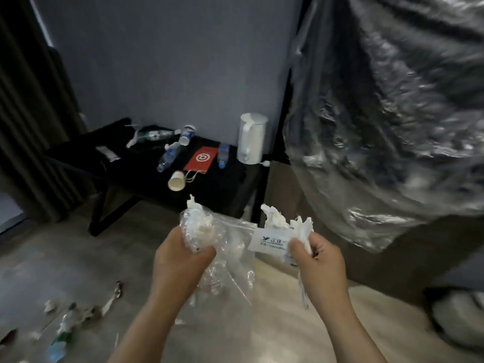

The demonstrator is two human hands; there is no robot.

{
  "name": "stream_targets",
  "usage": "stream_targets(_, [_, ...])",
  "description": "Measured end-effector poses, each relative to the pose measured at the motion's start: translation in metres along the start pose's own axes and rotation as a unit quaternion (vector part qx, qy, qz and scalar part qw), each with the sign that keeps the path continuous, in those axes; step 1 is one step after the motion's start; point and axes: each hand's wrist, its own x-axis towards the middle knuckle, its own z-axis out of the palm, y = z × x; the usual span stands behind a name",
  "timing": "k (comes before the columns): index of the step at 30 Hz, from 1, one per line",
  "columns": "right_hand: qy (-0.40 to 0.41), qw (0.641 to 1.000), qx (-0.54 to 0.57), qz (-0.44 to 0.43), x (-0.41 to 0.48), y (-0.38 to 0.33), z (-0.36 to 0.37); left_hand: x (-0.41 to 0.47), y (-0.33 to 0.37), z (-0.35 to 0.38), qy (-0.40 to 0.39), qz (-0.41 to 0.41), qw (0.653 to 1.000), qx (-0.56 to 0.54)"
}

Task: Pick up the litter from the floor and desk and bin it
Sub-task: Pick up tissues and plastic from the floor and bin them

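Between the two raised hands a thin clear film hangs slack, caught in both grips.

Left hand — fingers curled tight round a crumpled clear plastic bundle, with a twist of white tissue poking out of its top. Right hand — thumb and fingers clenched on a white tissue wad and, with it, a labelled white sachet whose printed face points toward the left hand. The print is too small to read. Thin strips trail down beside the right wrist.

Above and to the right of the right hand, a large glossy bin bag fills that side of the view. Its mouth cannot be made out.

Beyond both hands stands a black desk against a blue-grey wall. Nearest the left hand, a paper cup lies on its side at the front edge. Just behind it a red paper bag lies flat, with plastic bottles lying on either side of it. Further back are another toppled cup and more bottles. A white kettle stands upright at the desk's right end, beyond the right hand.

Below and left of the left forearm, floor litter is scattered: scraps, wrappers and a bottle, all blurred. A dark curtain hangs at the far left.
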Motion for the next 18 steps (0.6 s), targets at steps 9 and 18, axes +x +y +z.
stream_targets(9, [0.225,0.972,-0.059,0.034,-0.013,0.061,-0.264,-0.098,0.129,0.224,-0.191,0.12,0.974,-0.012])
stream_targets(18, [0.398,0.911,-0.068,0.085,-0.061,0.122,-0.487,-0.234,0.217,0.422,-0.362,0.21,0.908,0.001])
